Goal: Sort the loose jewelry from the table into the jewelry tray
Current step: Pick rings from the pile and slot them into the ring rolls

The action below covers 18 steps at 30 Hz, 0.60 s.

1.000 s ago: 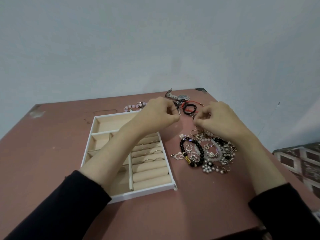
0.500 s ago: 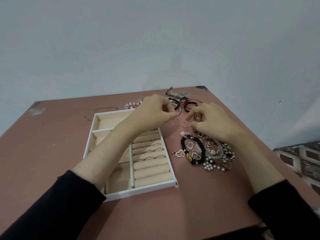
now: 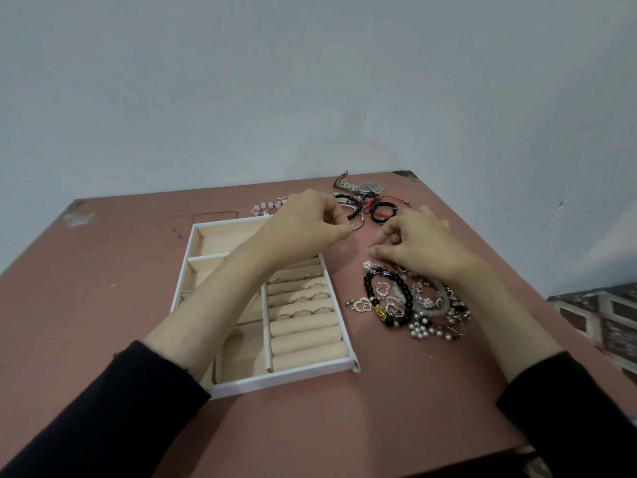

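The white jewelry tray with beige lining lies at the centre left, with several rings on its padded rolls. My left hand hovers over the tray's far right corner, thumb and forefinger pinched on something small that is too tiny to name. My right hand is low over the table, its thumb and forefinger pinching a thin ring that touches the tabletop. Just below it lies the loose jewelry pile, with a black bead bracelet and heart pendants.
Behind my hands lie a metal watch, red and black cord bracelets and a pink bead bracelet. The table's right edge runs close to the pile. A patterned floor shows beyond it.
My hands have drawn apart. A ring that lay loose on the table half a second ago is now pinched by my right hand, which dropped toward it. My left hand stayed over the tray corner.
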Tool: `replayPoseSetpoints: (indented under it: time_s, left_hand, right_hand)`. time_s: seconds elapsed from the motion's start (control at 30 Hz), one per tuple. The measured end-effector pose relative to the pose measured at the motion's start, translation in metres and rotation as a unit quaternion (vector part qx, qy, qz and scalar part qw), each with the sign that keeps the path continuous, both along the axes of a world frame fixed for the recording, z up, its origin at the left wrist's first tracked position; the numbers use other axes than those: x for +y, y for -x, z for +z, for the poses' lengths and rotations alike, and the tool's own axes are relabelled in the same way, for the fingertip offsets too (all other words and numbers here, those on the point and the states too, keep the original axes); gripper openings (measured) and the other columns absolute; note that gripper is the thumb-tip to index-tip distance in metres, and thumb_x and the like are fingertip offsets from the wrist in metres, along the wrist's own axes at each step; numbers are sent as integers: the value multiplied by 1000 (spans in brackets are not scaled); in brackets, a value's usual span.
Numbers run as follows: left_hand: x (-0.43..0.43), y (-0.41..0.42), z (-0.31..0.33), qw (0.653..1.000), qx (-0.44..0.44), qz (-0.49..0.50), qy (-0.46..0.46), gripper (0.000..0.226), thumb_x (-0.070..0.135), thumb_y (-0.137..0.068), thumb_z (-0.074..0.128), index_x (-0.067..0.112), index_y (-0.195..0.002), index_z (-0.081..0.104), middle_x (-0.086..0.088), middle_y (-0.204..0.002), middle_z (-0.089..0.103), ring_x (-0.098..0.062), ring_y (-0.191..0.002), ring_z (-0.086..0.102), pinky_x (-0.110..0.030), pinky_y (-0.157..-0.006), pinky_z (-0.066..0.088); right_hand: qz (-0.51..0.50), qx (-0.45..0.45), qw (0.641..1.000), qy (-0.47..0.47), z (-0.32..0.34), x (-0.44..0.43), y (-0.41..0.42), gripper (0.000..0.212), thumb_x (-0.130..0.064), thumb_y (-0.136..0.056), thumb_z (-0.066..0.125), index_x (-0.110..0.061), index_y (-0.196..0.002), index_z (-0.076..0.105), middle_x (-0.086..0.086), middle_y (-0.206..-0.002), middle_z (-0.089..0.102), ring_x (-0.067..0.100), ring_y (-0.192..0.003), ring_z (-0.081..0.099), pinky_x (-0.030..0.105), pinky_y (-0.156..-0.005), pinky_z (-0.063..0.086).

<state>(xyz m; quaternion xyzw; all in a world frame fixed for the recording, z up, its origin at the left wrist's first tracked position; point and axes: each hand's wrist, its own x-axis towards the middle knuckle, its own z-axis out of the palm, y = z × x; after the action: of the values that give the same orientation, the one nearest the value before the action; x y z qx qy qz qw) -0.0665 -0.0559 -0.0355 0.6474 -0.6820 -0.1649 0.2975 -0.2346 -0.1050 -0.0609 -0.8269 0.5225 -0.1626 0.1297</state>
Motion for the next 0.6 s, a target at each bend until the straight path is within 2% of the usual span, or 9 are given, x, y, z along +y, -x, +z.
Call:
replayPoseSetpoints:
  time_s: [0.17, 0.23, 0.27, 0.33, 0.37, 0.5, 0.6]
  left_hand:
    - [3, -3, 0, 1000, 8, 5, 5, 9, 22, -81, 63, 17, -76, 67, 7, -71, 63, 0, -57, 50, -5, -53, 37]
    - [7, -4, 1, 1000, 7, 13, 16, 10, 21, -80, 62, 17, -72, 66, 5, -72, 66, -2, -56, 50, -8, -51, 38]
    - [10, -5, 1, 1000, 10, 18, 21, 10, 20, -80, 61, 17, -72, 66, 4, -71, 66, -4, -55, 51, -9, -50, 38]
    - [16, -8, 1, 999, 20, 29, 31, 9, 18, -79, 60, 15, -73, 66, 3, -70, 67, -6, -57, 54, -12, -54, 42]
    - [20, -10, 2, 998, 25, 34, 35, 8, 18, -79, 61, 14, -74, 66, 3, -70, 68, -6, -60, 57, -15, -58, 45]
    - [43, -19, 0, 995, 79, 42, 38, 7, 18, -80, 65, 15, -73, 66, 3, -65, 70, -3, -59, 64, -18, -66, 50]
    - [64, -24, -6, 991, 120, 40, 31, 7, 11, -81, 66, 13, -73, 65, -4, -67, 71, -15, -66, 69, -26, -69, 56]
  right_hand:
    - [3, -28, 999, 19, 1, 3, -3, 16, -36, -77, 72, -32, -74, 57, -16, -72, 57, 11, -97, 46, 34, -85, 24]
    - [18, -56, 998, 20, 0, 5, -5, 18, -25, -78, 72, -29, -71, 56, -14, -69, 58, 10, -85, 55, 34, -89, 34]
    - [27, -74, 997, 18, 0, 6, -6, 17, -19, -78, 72, -27, -71, 58, -14, -66, 58, 7, -76, 56, 29, -87, 39]
    - [36, -108, 994, 9, 1, 7, -7, 14, -11, -78, 70, -22, -73, 63, -13, -61, 59, -1, -60, 54, 9, -68, 42]
    - [35, -129, 991, 2, 2, 8, -7, 13, -9, -78, 71, -20, -75, 66, -11, -61, 61, -1, -54, 55, 6, -59, 41]
    - [31, -234, 971, -30, 8, 19, -12, 12, -12, -75, 76, -23, -77, 72, -4, -67, 68, -6, -54, 55, 3, -54, 39]
    - [55, -288, 955, -50, 13, 36, -23, 10, -9, -74, 76, -18, -78, 74, 2, -72, 71, -1, -59, 57, 3, -54, 40]
